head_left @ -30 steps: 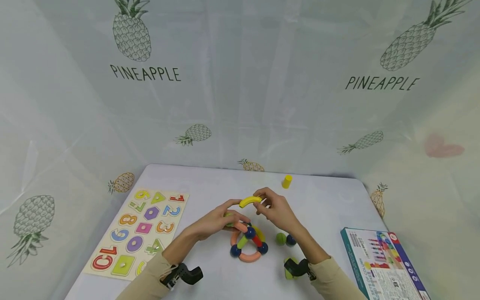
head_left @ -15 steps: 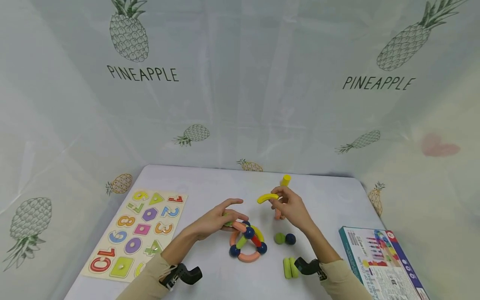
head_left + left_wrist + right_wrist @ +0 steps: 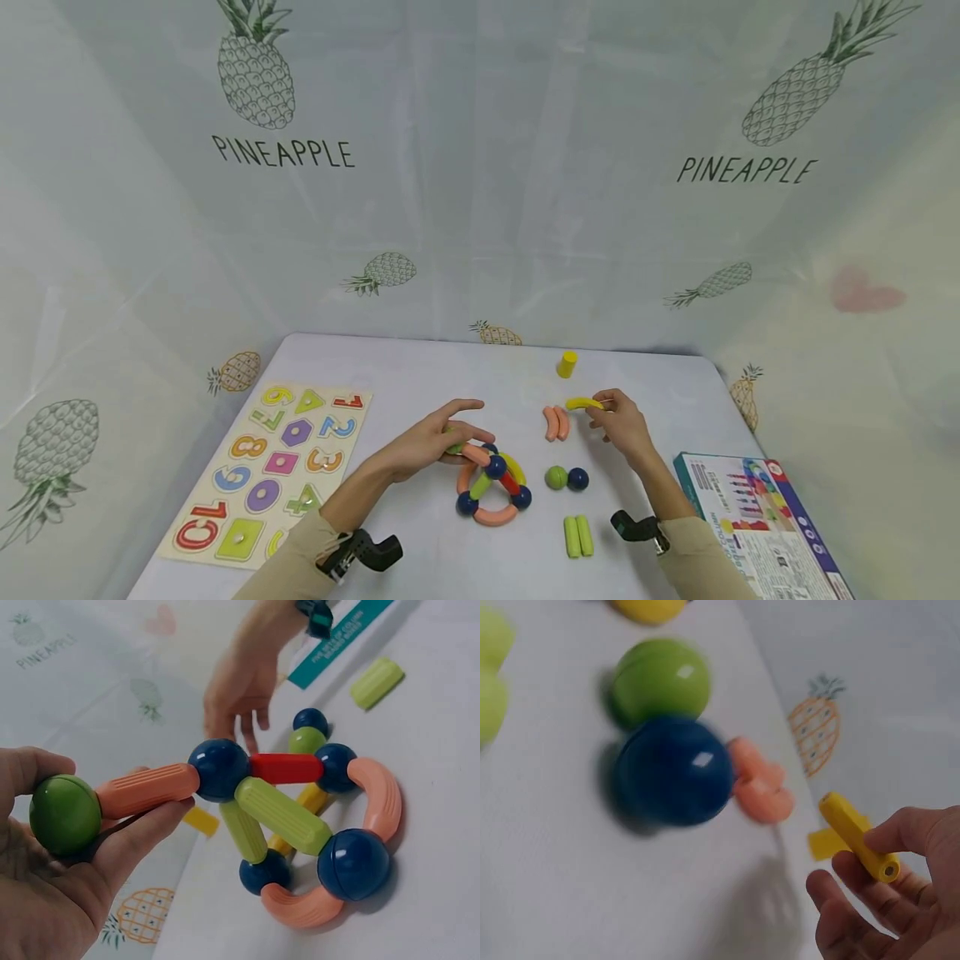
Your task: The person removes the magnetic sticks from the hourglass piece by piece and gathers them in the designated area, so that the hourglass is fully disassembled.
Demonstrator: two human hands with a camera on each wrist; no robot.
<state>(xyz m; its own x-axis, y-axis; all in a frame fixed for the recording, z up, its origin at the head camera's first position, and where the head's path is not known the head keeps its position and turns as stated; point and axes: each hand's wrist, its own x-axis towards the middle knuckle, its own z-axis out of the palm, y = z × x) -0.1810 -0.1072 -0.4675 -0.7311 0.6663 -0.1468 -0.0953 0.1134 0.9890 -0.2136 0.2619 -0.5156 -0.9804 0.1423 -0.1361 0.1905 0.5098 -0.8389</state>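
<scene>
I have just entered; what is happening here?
A person's left hand holds a green ball and a straight salmon rod, both part of a toy frame. The right hand pinches a curved yellow rod, apart from the frame. Two salmon arcs and two lime rods lie loose on the table.

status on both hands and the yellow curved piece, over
Left hand grips green ball. Right hand pinches yellow curved piece, raised. Salmon pair nearby, not touching it.
</scene>
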